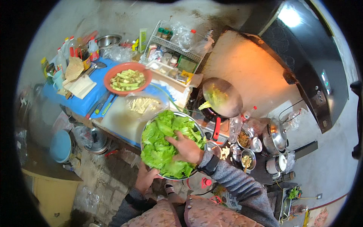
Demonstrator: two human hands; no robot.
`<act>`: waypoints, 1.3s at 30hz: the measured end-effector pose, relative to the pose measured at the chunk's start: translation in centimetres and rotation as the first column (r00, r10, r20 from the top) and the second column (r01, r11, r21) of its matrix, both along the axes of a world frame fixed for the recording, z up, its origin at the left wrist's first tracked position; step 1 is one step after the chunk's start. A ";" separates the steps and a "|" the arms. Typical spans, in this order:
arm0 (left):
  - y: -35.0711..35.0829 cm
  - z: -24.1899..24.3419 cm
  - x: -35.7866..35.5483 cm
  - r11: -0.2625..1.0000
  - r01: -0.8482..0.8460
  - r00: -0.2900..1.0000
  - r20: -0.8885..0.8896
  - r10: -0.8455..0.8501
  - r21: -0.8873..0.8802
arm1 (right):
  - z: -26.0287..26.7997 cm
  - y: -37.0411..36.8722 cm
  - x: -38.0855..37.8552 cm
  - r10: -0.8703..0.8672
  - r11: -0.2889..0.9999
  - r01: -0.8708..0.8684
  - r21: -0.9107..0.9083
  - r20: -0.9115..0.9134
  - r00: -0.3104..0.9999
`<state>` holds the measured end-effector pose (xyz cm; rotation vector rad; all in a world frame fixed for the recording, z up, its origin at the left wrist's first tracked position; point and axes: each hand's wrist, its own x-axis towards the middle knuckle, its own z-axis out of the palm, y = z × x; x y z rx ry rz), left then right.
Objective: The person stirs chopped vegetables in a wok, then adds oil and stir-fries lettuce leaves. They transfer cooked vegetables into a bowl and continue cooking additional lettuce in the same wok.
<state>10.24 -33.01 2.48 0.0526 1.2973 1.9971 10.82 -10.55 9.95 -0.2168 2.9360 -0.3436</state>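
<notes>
My left hand point(145, 177) grips the near rim of a round metal basin point(202, 126), its thumb lying at the edge. Loose green lettuce leaves point(158, 139) fill the basin. Over the leaves spreads my right hand point(187, 149), fingers apart and touching them; its fingertips are partly sunk among the lettuce. Beyond the basin, a wok point(234, 103) with a red handle point(217, 129) sits tilted on a gas stove point(200, 120). Some lettuce point(217, 96) lies in the wok, blurred by steam.
Left of the stove, a cutting board point(113, 116) bears a bag of pale strips point(144, 105). Behind it stands an orange bowl of cut green vegetable point(127, 81). Knives point(99, 105) lie near the counter edge. A lidded pot point(273, 136) and small bowls point(248, 159) stand to the right.
</notes>
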 end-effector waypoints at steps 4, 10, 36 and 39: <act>-0.1 -0.7 -0.4 0.997 0.045 0.998 0.038 -0.048 0.064 | -1.7 0.3 -0.3 -0.034 0.999 0.029 -0.046 -0.110 0.993; 1.3 -0.6 -1.2 0.998 0.012 0.997 0.075 -0.016 0.060 | 1.6 4.2 -1.4 0.027 0.955 -0.104 -0.278 -0.267 0.963; 3.2 -2.1 -4.2 0.992 -0.067 0.990 0.116 0.079 -0.105 | 8.4 13.0 -4.1 -0.537 0.576 0.128 -0.808 -0.255 0.804; 3.8 -2.3 -4.4 0.994 -0.065 0.986 0.146 0.077 -0.083 | 10.5 17.7 -4.7 -0.645 0.493 0.115 -0.862 -0.274 0.714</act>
